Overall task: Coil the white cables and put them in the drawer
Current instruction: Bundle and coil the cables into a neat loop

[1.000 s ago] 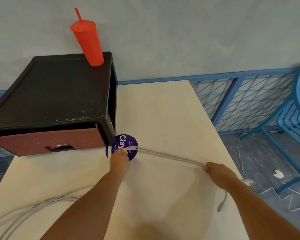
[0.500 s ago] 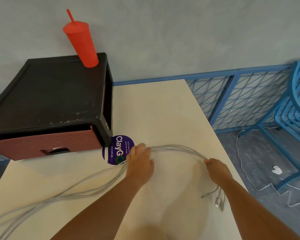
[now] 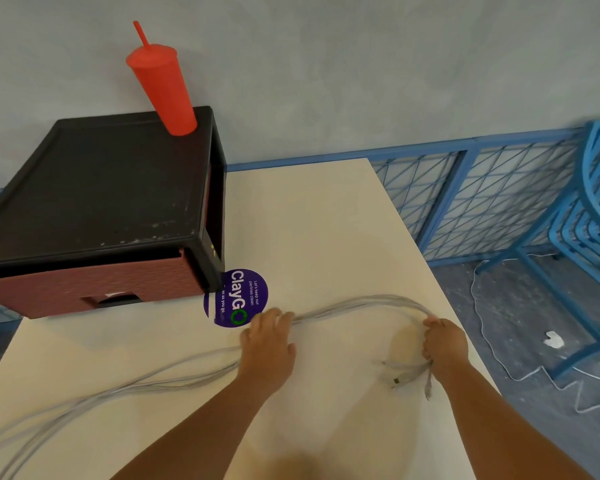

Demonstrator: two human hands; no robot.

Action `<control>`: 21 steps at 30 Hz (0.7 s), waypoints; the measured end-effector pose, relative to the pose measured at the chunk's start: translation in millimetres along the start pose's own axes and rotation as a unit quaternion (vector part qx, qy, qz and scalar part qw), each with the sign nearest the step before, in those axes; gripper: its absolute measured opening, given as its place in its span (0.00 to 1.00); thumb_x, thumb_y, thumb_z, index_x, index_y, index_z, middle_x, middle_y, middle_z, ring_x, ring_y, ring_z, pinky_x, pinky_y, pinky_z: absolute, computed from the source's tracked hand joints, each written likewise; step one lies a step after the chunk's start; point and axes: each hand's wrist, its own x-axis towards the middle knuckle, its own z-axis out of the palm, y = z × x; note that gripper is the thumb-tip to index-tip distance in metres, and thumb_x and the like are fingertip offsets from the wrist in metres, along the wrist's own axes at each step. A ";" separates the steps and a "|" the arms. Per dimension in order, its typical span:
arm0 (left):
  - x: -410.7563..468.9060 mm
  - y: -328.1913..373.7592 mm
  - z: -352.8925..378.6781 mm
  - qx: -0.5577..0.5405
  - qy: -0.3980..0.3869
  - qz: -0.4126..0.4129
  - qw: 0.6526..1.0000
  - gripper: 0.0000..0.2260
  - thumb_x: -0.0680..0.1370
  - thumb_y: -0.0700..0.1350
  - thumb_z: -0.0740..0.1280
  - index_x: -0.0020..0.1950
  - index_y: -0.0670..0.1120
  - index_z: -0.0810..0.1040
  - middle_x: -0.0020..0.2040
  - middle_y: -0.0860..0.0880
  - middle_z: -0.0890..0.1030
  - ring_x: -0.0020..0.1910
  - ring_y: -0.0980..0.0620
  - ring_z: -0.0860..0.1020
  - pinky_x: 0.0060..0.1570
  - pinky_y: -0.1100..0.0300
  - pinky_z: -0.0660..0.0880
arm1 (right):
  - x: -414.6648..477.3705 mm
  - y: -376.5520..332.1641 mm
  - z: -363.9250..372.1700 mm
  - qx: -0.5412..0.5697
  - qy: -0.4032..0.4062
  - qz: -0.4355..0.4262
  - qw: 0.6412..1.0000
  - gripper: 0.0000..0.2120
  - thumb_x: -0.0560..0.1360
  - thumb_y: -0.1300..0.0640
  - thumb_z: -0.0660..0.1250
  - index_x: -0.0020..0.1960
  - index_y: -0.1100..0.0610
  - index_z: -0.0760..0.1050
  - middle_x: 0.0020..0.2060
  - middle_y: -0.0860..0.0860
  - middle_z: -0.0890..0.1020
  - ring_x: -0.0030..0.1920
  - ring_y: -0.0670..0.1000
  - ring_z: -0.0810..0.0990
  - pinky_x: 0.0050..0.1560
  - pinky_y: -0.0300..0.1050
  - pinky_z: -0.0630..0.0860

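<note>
A bundle of several white cables [image 3: 361, 304] arcs across the cream table [image 3: 319, 230] between my two hands. My left hand [image 3: 269, 344] grips the bundle near the purple sticker, and the loose lengths trail from it to the table's lower left corner. My right hand [image 3: 444, 342] is closed on the other end of the arc, with the cable plugs [image 3: 400, 374] lying just below it. The red drawer [image 3: 94, 284] sits shut in its black case [image 3: 97, 188] at the back left.
A red tumbler with a straw [image 3: 165, 86] stands on the case's back right corner. A round purple sticker [image 3: 238, 297] lies by the case. The table's right edge runs close to my right hand; beyond it are blue chairs [image 3: 582, 244], a blue rail and floor cables.
My hands have drawn closer together, so the taut cable stretch now bows into an arc. The left hand moved right off the sticker. The plugs now rest on the table.
</note>
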 end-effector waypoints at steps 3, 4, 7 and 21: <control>-10.3 -35.3 1.0 0.016 0.031 -0.045 0.998 0.22 0.70 0.59 0.60 0.61 0.51 0.69 0.57 0.46 0.77 0.54 0.42 0.76 0.49 0.46 0.74 | 6.0 0.2 -0.9 0.056 0.036 0.012 0.998 0.18 0.76 0.59 0.62 0.65 0.61 0.69 0.61 0.63 0.76 0.40 0.49 0.78 0.34 0.37 0.76; -14.9 -46.1 4.4 0.026 0.042 -0.047 0.998 0.22 0.68 0.61 0.58 0.57 0.51 0.71 0.52 0.46 0.80 0.47 0.43 0.79 0.43 0.48 0.76 | 10.1 -2.9 -2.8 0.050 0.050 0.021 0.997 0.21 0.76 0.58 0.63 0.68 0.59 0.66 0.62 0.60 0.76 0.47 0.50 0.80 0.41 0.37 0.77; -29.3 -68.7 9.8 0.063 0.056 -0.018 0.996 0.17 0.69 0.60 0.57 0.48 0.50 0.74 0.43 0.49 0.79 0.38 0.46 0.78 0.37 0.53 0.74 | 14.7 5.6 -6.5 0.062 0.099 0.017 0.993 0.21 0.76 0.58 0.62 0.67 0.60 0.66 0.61 0.61 0.76 0.52 0.57 0.80 0.41 0.39 0.77; -6.7 -77.7 -4.4 0.121 0.013 -0.063 0.991 0.11 0.78 0.49 0.63 0.54 0.42 0.75 0.48 0.43 0.80 0.43 0.46 0.78 0.38 0.55 0.75 | -7.8 14.1 0.2 -0.049 0.216 -0.121 0.968 0.18 0.81 0.56 0.52 0.58 0.70 0.71 0.61 0.64 0.70 0.56 0.67 0.74 0.59 0.60 0.70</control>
